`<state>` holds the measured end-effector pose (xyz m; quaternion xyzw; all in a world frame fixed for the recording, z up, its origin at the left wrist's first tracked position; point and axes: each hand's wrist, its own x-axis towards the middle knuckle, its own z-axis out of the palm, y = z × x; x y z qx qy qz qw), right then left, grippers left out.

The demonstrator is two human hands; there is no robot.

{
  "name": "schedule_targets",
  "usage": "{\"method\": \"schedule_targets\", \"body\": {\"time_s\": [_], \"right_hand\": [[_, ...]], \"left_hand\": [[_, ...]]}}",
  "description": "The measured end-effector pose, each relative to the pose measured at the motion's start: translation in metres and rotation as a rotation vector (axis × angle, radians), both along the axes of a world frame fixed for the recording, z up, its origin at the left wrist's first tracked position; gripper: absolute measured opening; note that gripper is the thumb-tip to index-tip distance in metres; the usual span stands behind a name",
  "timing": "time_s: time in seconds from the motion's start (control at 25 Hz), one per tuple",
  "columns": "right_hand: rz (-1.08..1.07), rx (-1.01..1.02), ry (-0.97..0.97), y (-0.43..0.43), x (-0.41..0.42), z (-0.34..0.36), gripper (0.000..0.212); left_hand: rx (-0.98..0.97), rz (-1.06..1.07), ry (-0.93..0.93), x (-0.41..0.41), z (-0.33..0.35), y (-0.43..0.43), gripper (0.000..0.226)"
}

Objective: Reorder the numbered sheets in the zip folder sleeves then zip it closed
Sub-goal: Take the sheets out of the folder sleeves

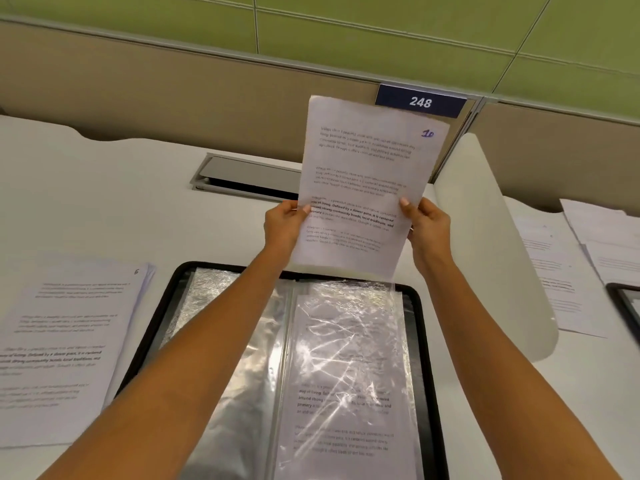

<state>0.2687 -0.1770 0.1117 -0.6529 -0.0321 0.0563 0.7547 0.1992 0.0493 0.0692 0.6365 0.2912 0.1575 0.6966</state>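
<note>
I hold a printed sheet marked 10 (367, 181) upright above the desk, my left hand (284, 221) pinching its left edge and my right hand (427, 221) its right edge. Below it lies the open zip folder (424, 341), black-rimmed, with shiny clear sleeves. The right sleeve (346, 375) holds a printed sheet; the left sleeve (221, 299) looks empty, partly hidden by my left forearm. A stack of loose sheets with one marked 5 on top (65, 341) lies to the folder's left.
A white curved divider (491, 237) stands to the right, with more papers (588, 258) and another black folder corner (623, 306) beyond it. A cable hatch (249, 178) is set into the desk behind. A partition wall carries a plate reading 248 (420, 101).
</note>
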Motion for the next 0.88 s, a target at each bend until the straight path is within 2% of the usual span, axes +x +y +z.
{"method": "schedule_targets", "body": {"time_s": [0.2, 0.4, 0.56, 0.68, 0.88], "right_hand": [[-0.017, -0.042, 0.04, 0.009, -0.018, 0.005, 0.018], [0.09, -0.108, 0.187, 0.05, -0.054, -0.002, 0.008], [0.164, -0.139, 0.295, 0.101, -0.091, -0.022, 0.02], [0.244, -0.177, 0.336, 0.145, -0.128, -0.034, 0.02], [0.371, -0.195, 0.393, 0.213, -0.192, -0.055, 0.02]], "left_hand": [[-0.031, 0.076, -0.018, -0.023, 0.009, 0.021, 0.007], [0.005, 0.097, 0.041, -0.077, -0.002, 0.066, 0.022], [-0.029, 0.15, 0.094, -0.136, -0.005, 0.111, 0.013], [-0.129, 0.181, 0.118, -0.186, -0.008, 0.151, 0.017], [-0.148, 0.278, 0.187, -0.261, -0.018, 0.221, 0.021]]}}
